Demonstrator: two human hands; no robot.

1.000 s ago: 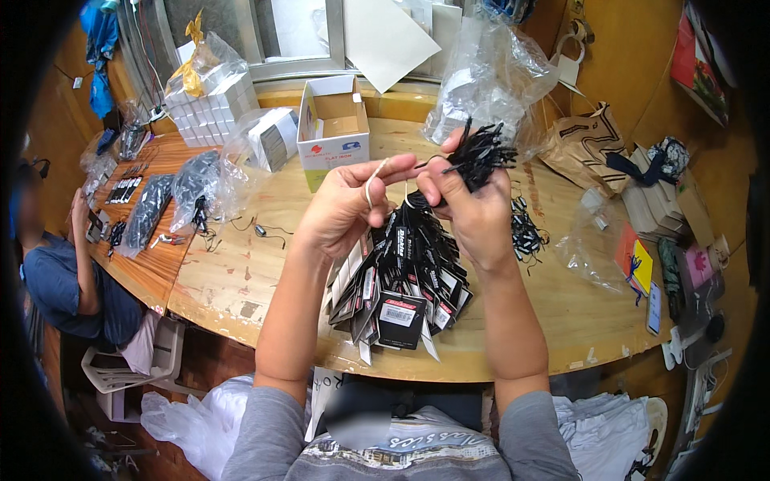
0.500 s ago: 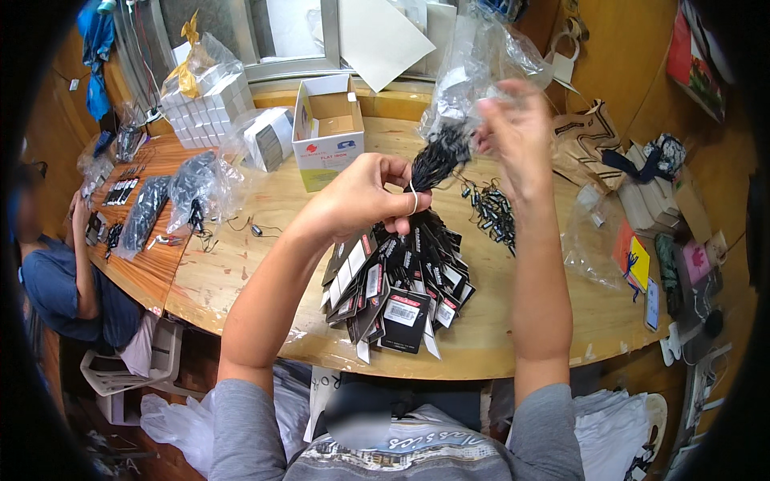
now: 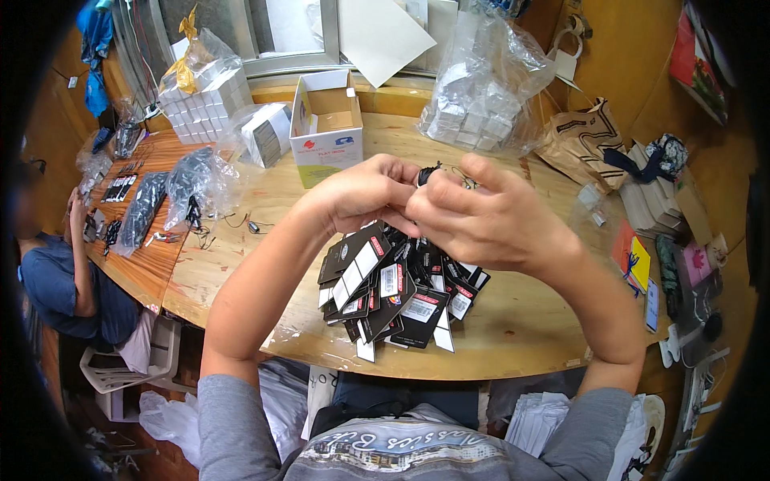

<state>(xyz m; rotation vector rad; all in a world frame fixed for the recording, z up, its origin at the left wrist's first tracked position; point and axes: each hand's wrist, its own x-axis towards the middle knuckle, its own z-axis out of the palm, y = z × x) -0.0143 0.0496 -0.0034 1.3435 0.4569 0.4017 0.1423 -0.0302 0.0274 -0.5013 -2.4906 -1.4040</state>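
Note:
Between my hands is a bunch of black strings (image 3: 428,171); its upper end shows as a small dark loop. My left hand (image 3: 370,192) is closed round the bunch from the left. From the right, my right hand (image 3: 497,212) meets it with curled fingers pressed against the same strings, covering most of them. Below my hands, black hang tags (image 3: 393,298) fan out in a thick overlapping cluster over the table. Several carry white barcode labels and red strips. The white band round the strings is mostly hidden by my fingers.
An open carton (image 3: 329,148) stands behind my left hand. A clear bag of small white boxes (image 3: 477,108) lies at the back right, beside a brown paper bag (image 3: 589,144). At the left, a person (image 3: 60,272) sits by bagged black items (image 3: 144,212). A phone (image 3: 651,305) lies right.
My right hand has come down and left from the raised position to my left hand, onto the strings. The spread string ends are now mostly hidden, and the tags have shifted slightly.

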